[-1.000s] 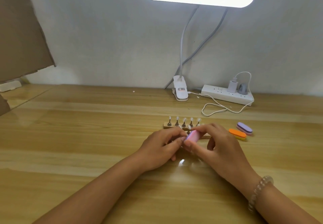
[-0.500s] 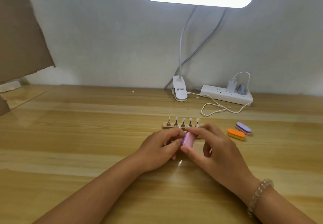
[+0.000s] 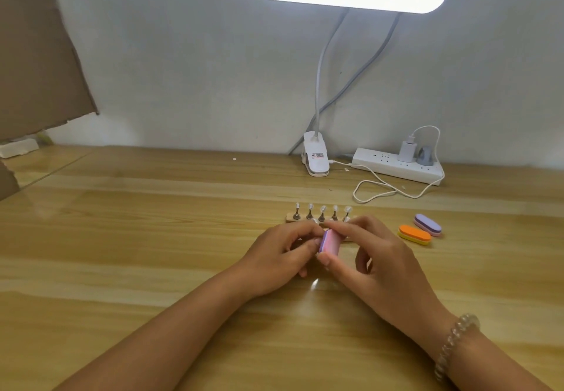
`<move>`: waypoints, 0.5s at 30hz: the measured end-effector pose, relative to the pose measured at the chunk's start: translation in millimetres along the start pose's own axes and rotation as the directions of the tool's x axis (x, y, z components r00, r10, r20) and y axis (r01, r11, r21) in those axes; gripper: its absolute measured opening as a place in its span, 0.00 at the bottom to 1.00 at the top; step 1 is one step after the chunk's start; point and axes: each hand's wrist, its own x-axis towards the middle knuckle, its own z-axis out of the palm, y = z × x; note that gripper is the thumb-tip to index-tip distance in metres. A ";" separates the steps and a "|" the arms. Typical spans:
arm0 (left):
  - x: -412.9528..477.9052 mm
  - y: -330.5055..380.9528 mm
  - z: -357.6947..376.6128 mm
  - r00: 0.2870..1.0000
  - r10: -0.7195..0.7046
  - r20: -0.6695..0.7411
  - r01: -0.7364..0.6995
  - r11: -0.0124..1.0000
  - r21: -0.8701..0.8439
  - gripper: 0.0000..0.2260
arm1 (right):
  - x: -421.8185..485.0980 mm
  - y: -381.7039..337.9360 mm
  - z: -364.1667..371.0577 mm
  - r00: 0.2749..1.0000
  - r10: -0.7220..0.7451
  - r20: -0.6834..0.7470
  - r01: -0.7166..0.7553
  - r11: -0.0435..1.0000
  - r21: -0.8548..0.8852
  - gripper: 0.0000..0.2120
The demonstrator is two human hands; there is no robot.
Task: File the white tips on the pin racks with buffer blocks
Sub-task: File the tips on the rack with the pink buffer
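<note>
The pink buffer block (image 3: 329, 240) is pinched on edge by the right hand (image 3: 378, 264), just in front of the pin rack (image 3: 320, 216), seemingly so its face meets the curled left hand (image 3: 274, 264), whose hold cannot be told.

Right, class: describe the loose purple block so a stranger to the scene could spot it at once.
Find the white power strip by the wall on the right. In front of it, right of the pin rack, two oval blocks lie together. The purple block is the farther, rightmost one; the orange block lies beside it, and the pink block is held in the right hand.
</note>
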 end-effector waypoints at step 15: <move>-0.8 3.0 -0.5 1.000 0.029 0.005 -0.029 0.999 0.017 0.07 | 5.0 5.8 -2.5 0.998 0.067 -0.008 -0.066 0.996 0.055 0.29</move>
